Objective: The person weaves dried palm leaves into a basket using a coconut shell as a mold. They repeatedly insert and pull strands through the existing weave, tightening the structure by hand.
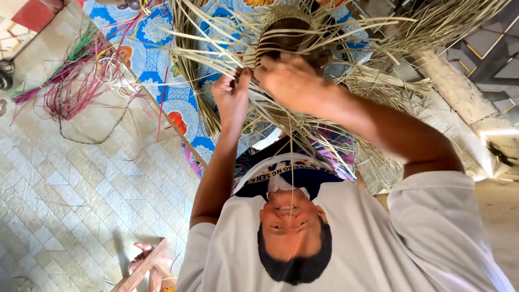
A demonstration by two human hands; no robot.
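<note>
Closest to the camera, at the bottom of the view, is the person's white shirt, its right sleeve filling the lower right corner. At the lower left, a wooden slat lies slanted on the tiled floor.

Both bare forearms reach away from the shirt and meet over the lap. The left hand is raised with its fingers drawn together, its grip pinched on a few of the pale strips where they leave the weave. The right hand is just beside it, nearly touching, curled into a fist with its grip closed on more of the same strips. The back of that hand hides how many it holds.

Just past the knuckles sits the half-woven basket, round and dark inside, with a tightly plaited band at its far rim. It is held up between the hands, touching the right one. Unwoven strips fan out from it on every side, and some hang down across the shirt.

Under the basket lies a blue patterned cloth with orange flowers. Farther left, well apart from the hands, a tangle of pink and green strands lies on the floor.
</note>
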